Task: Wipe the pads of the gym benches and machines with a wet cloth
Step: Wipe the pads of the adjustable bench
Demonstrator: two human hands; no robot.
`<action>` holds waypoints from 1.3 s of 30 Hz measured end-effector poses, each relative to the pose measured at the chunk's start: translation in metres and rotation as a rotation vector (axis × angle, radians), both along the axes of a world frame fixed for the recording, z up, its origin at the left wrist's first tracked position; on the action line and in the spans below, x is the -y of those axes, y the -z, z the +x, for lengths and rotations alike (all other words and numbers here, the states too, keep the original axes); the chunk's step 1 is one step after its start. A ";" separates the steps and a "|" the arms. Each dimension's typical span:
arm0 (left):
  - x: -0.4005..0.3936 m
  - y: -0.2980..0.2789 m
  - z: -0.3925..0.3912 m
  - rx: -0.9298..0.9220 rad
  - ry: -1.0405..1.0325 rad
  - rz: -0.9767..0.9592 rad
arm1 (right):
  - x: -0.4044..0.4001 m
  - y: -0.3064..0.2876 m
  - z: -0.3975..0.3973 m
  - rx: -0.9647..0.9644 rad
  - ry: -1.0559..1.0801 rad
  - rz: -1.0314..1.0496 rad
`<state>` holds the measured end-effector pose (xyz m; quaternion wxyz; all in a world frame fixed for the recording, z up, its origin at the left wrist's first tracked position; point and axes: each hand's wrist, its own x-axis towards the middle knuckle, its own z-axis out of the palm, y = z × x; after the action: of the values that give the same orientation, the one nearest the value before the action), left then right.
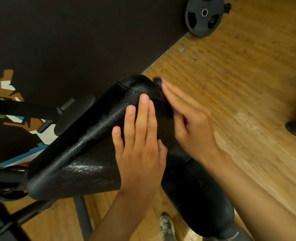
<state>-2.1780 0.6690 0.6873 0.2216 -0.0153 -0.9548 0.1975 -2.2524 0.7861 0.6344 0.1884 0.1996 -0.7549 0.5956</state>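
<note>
1. Centre frame: black textured pad (84, 145) of a gym machine, tilted, running from lower left up to its far end near the wooden floor (248, 75).
2. Left hand (140, 145) lies flat on the pad, fingers straight and together, nothing gripped.
3. Right hand (190, 120) is blurred at the pad's right edge, fingers extended; no cloth can be made out.
4. Weight plate (203, 15) leans on the dark wall (91, 40), top right.
5. Shoe (167, 226) on the floor, bottom.

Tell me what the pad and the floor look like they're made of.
The pad looks like black vinyl or faux leather: pebbled grain, a stitched seam and a wet-looking sheen. The floor looks like wood or wood-look laminate, with plank lines and grain.
</note>
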 end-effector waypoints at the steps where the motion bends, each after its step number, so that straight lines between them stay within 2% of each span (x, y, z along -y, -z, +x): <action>1: 0.000 0.000 0.000 0.001 -0.001 -0.003 | -0.005 0.019 0.009 0.063 0.006 0.017; 4: -0.002 0.002 -0.001 -0.015 -0.013 0.007 | -0.011 0.041 0.022 0.200 0.032 0.026; 8: -0.019 0.014 -0.001 0.063 0.003 0.072 | 0.003 -0.005 -0.001 0.021 0.018 -0.081; 10: -0.024 0.023 -0.001 0.092 0.020 0.102 | 0.005 -0.002 -0.007 -0.041 -0.017 -0.107; 13: -0.022 0.030 -0.001 0.094 -0.005 0.068 | -0.003 0.066 0.010 0.125 -0.070 -0.054; 19: -0.020 0.051 0.002 0.152 0.001 0.010 | -0.007 0.209 0.047 0.504 0.053 0.045; 24: -0.023 0.060 0.003 0.161 -0.024 0.016 | -0.016 0.288 0.052 0.671 0.036 0.118; 28: -0.020 0.059 0.003 0.158 -0.033 -0.024 | -0.010 0.324 0.048 0.774 0.002 0.126; 31: -0.020 0.059 0.003 0.158 -0.034 -0.021 | -0.003 0.334 0.046 0.859 0.010 0.080; 34: -0.024 0.057 0.005 0.180 -0.028 0.006 | -0.002 0.319 0.041 0.917 0.025 0.055; 39: -0.025 0.047 0.009 0.243 -0.007 0.072 | -0.005 0.234 0.023 0.655 -0.033 0.045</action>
<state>-2.1692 0.6945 0.6403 0.1039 -0.0278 -0.9812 0.1604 -2.2292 0.7916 0.4001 -0.0784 0.0138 -0.7852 0.6141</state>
